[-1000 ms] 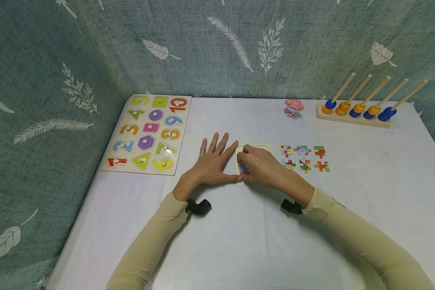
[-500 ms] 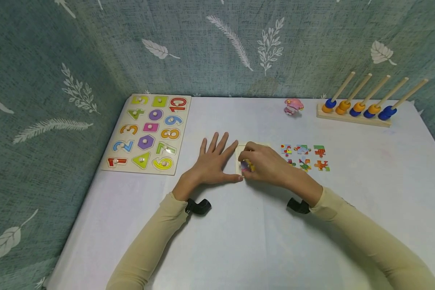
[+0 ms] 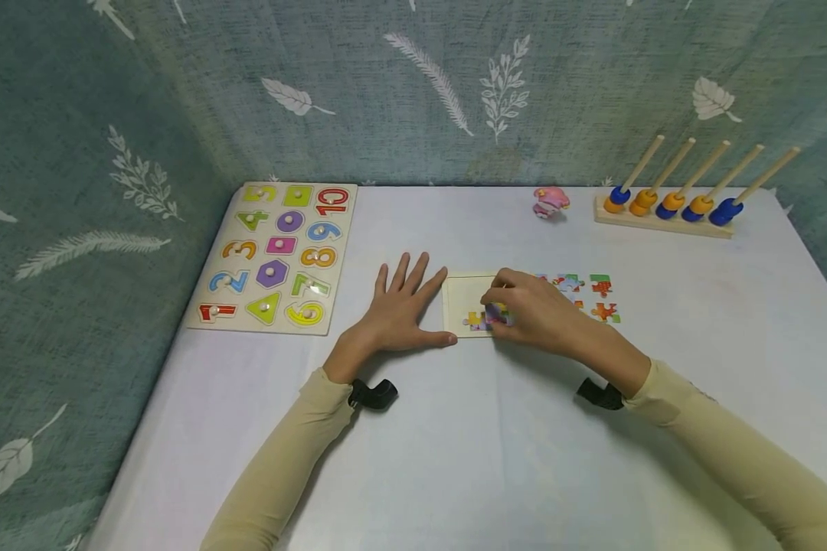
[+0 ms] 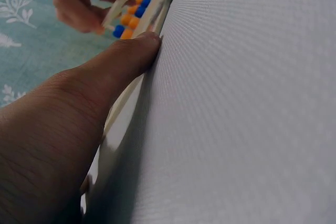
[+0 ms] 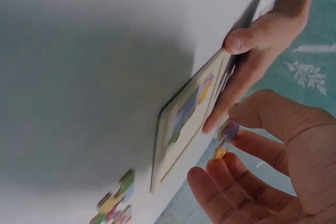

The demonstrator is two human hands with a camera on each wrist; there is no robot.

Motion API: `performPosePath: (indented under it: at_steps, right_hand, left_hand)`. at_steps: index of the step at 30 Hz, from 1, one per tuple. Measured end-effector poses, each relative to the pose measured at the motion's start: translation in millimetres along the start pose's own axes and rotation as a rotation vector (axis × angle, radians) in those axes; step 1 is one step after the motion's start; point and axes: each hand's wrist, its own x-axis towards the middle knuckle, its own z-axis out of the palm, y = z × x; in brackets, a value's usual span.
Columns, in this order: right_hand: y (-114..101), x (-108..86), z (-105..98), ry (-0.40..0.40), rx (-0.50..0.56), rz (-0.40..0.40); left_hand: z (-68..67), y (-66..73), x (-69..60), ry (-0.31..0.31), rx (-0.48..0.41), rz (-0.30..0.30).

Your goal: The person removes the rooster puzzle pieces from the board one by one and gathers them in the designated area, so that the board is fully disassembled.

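Observation:
My left hand (image 3: 403, 314) lies with straight, spread fingers on the table, its thumb and index fingertip against the left edge of a shallow wooden puzzle tray (image 3: 460, 291). A few jigsaw pieces (image 3: 474, 321) sit along the tray's near edge. Over the tray's right part, my right hand (image 3: 540, 314) pinches a purple and yellow jigsaw piece (image 5: 227, 137) between thumb and fingers. In the right wrist view that piece is tilted and apart from the tray. The left wrist view shows my left thumb (image 4: 118, 66) at the tray's edge. My right hand hides the tray's right side.
Several loose jigsaw pieces (image 3: 601, 285) lie right of the tray, partly behind my right hand. A number peg board (image 3: 338, 283) is at the left. At the back stand a pink figurine (image 3: 550, 203) and a bead rack (image 3: 661, 222) with upright pegs.
My right hand has moved right from the tray's left corner, with the piece in its pinch, uncovering pieces along the near edge. My left hand has stayed in place.

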Motion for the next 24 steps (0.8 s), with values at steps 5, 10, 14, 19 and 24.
performPosePath:
  at_steps: [5,10,14,19,24]
  right_hand:
    - [4.7,-9.4,-4.6,0.007,-0.008,0.004]
    - [7.9,-18.8,-9.1,0.025,-0.019,0.014]
    - [10.5,-25.8,-10.8,0.062,-0.02,0.004]
    - [14.2,-34.9,-12.8,0.082,-0.025,0.014]
    - [16.7,-44.9,-16.9,0.077,-0.034,0.054]
  left_hand:
    - [1.3,-1.1,-0.1,-0.002,0.006,0.0]
    - [1.4,-1.0,0.3,-0.001,0.005,0.005]
    - [1.3,-1.3,0.0,0.005,-0.01,0.004]
    - [0.9,-1.4,-0.4,0.004,-0.004,-0.001]
    - [-1.8,1.3,-1.5,0.002,-0.016,-0.005]
